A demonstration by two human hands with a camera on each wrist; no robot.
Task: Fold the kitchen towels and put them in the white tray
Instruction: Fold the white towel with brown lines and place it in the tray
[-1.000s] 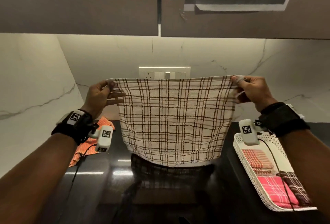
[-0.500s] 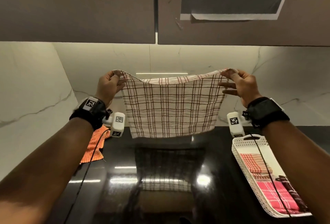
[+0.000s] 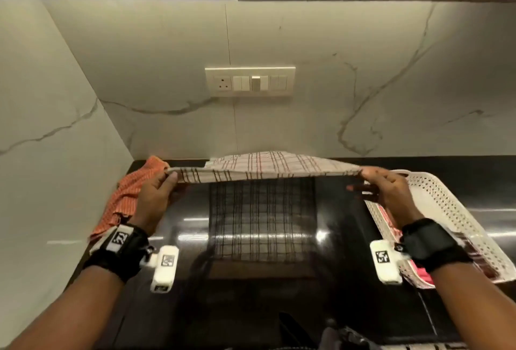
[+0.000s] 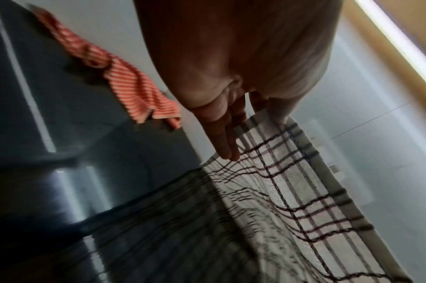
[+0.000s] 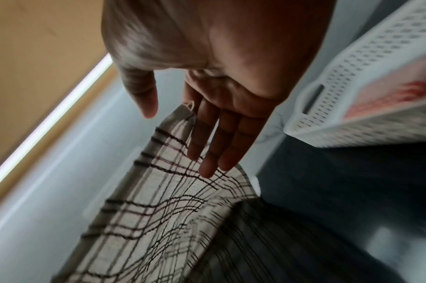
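A white kitchen towel with brown checks (image 3: pixel 268 166) is stretched low over the black countertop (image 3: pixel 262 307); its far part sags toward the back wall. My left hand (image 3: pixel 167 179) pinches its left corner and my right hand (image 3: pixel 365 179) holds its right corner. In the left wrist view the left hand (image 4: pixel 255 130) grips the towel's (image 4: pixel 304 191) hem between thumb and fingers. In the right wrist view the towel's (image 5: pixel 158 201) corner sits against the right hand's fingers (image 5: pixel 207 149), the thumb apart. The white perforated tray (image 3: pixel 446 201) (image 5: pixel 352 76) stands at the right with folded red and pink towels (image 3: pixel 418 277) inside.
A crumpled orange striped towel (image 3: pixel 134 190) (image 4: pixel 134 86) lies in the back left corner against the marble side wall. A switch panel (image 3: pixel 250 81) sits on the back wall. Cabinets hang overhead. The glossy countertop mirrors the checked towel.
Both hands came down from chest height to just above the countertop, still holding the corners. The towel went from hanging upright to lying nearly flat, spread toward the back wall.
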